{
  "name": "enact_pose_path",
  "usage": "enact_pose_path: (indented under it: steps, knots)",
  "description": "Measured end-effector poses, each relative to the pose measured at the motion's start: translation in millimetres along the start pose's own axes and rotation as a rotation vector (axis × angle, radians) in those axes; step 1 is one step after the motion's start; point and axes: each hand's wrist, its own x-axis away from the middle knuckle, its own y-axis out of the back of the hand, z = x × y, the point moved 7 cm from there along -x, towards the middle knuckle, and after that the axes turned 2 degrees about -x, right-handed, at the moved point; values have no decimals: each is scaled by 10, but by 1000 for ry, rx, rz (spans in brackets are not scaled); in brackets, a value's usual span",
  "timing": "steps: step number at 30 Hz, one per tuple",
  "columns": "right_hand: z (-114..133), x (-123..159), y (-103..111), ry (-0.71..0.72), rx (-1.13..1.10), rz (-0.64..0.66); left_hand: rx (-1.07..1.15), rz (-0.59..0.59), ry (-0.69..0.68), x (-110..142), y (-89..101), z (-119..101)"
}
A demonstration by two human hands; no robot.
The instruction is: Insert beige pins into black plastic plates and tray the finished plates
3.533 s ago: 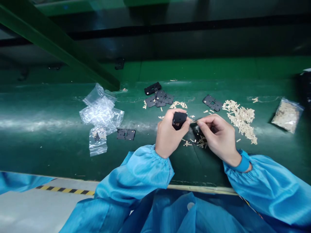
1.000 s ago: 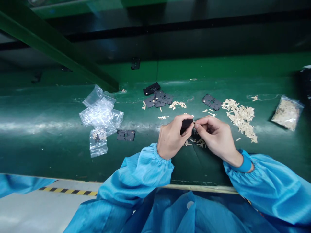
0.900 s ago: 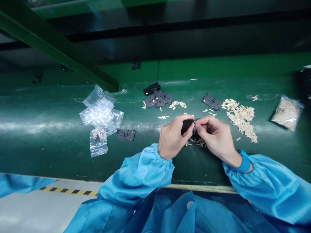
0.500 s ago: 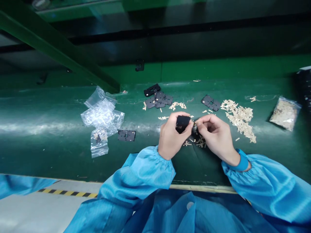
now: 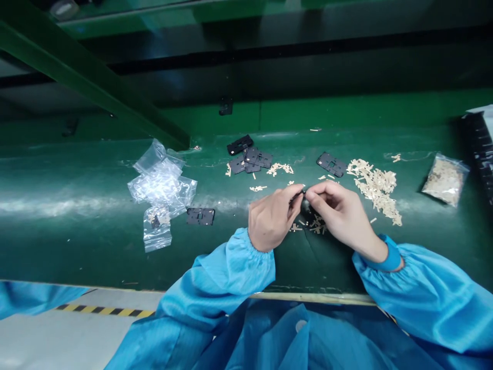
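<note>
My left hand (image 5: 271, 218) is closed around a thin black plastic plate (image 5: 296, 197), turned edge-on so that most of it is hidden by the fingers. At the plate's right end my right hand (image 5: 339, 211) pinches with thumb and forefinger; what is between those fingertips is too small to make out. Below the hands lie scattered small beige strips (image 5: 318, 224). A larger heap of beige strips (image 5: 379, 187) spreads to the right of my right hand. Beyond it toward the back lies a flat black plate (image 5: 332, 164).
Several black plates (image 5: 258, 157) are stacked behind my left hand. Clear plastic bags (image 5: 162, 182) and another black plate (image 5: 201, 216) lie left. A filled zip bag (image 5: 446, 180) and a black crate (image 5: 479, 144) are at right. A green post (image 5: 115, 97) slants down at back left.
My left hand has rolled over, so the black plate's broad face has turned from view and only its edge shows. My right fingertips have moved slightly left, against the plate's end.
</note>
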Motion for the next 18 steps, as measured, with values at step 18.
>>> enact_pose_path:
  steps: [18]
  knots:
    - [143, -6, 32, 214, 239, 20, 575, 319, 722, -13, -241, 318]
